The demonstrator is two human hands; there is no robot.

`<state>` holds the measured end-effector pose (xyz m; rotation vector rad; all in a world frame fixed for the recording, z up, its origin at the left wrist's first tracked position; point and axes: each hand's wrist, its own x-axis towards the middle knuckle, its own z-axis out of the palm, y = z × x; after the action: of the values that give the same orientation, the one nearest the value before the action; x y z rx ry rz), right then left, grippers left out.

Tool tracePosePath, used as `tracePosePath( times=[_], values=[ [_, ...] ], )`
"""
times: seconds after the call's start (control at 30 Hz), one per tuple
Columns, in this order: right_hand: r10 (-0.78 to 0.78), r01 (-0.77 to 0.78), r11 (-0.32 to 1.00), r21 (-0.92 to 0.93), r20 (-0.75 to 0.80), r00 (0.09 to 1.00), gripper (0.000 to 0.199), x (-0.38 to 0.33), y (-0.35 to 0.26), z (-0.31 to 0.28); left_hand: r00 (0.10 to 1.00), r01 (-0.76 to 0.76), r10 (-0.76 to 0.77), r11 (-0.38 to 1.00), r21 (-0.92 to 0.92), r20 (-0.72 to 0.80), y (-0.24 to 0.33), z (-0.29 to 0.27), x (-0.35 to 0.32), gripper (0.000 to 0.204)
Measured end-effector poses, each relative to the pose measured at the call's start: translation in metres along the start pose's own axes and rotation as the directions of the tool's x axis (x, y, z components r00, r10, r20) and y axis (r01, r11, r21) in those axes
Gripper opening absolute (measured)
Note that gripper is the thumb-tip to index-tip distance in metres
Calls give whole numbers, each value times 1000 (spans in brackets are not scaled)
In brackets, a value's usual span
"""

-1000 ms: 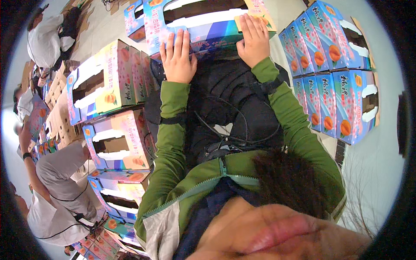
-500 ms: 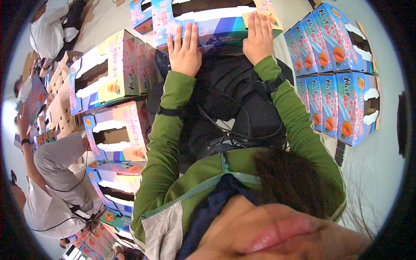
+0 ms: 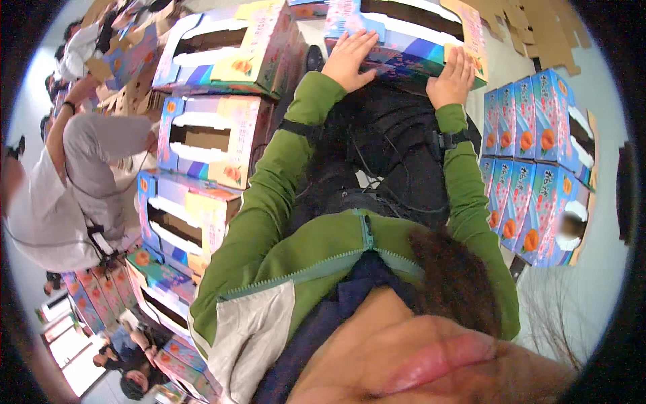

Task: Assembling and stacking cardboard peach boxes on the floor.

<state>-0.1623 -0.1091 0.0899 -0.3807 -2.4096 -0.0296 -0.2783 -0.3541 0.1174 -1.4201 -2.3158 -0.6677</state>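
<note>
Both hands have slid slightly rightward with the blue printed carton [image 3: 404,37] at twelve o'clock. Left hand [image 3: 348,59] and right hand [image 3: 449,77] lie flat, fingers spread, on its near edge, pressing down, not gripping. Stacked cartons [image 3: 538,168] stand at three o'clock.

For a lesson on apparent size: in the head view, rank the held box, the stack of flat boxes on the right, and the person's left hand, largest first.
1. Held box
2. Stack of flat boxes, looking alike in size; fisheye bending leaves 1 and 2 unsure
3. Left hand
</note>
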Motion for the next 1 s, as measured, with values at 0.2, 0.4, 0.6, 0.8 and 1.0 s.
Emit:
tracePosePath(
  times=[0.2,0.4,0.6,0.8,1.0],
  values=[
    [-34,34,999,-12,20,999,82,0,2,0,605,302,-767,469,-830,-213,-43,-55,-90,31],
    [-50,46,998,-34,-124,991,71,4,-14,-2,167,683,-948,309,-662,-271,-42,-107,-222,23],
    [-124,181,926,333,-186,975,53,25,-77,-22,465,784,-841,536,-313,-277,-17,-107,-238,42],
    [-351,-64,566,822,310,883,37,21,-208,4,142,-6,-932,-339,-941,334,-82,-103,-182,69],
    [-387,-946,82,314,885,260,91,20,-297,36,201,45,-828,-526,-849,524,-115,-104,-169,86]
  ],
)
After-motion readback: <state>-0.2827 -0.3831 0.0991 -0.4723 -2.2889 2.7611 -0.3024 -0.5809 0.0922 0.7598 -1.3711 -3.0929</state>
